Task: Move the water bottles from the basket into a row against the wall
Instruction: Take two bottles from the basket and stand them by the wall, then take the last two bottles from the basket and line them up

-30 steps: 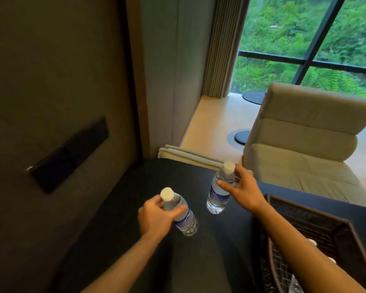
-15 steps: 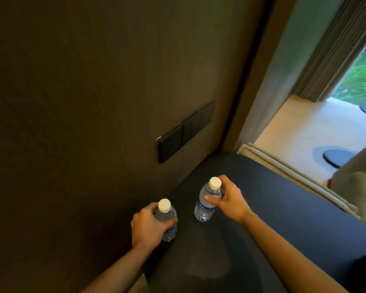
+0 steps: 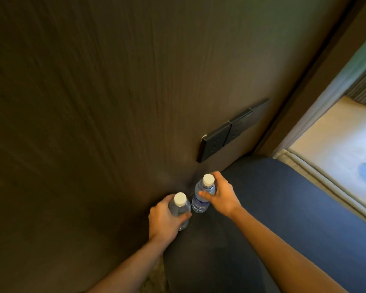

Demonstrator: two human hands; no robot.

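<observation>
each hand (image 3: pixel 165 218) (image 3: pixel 222 197) grips a bottle (image 3: pixel 179 208) (image 3: pixel 202 195), seemingly against the wall (image 3: pixel 114 102).

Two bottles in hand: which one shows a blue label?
The right hand's bottle, nearer the socket panel. The left hand covers the other bottle's body.

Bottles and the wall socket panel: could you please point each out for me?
Left bottle (image 3: pixel 180 199): head view, on its white cap.
Right bottle (image 3: pixel 208 179): head view, on its white cap.
Socket panel (image 3: pixel 216 143): head view, on its nearest plate.
</observation>
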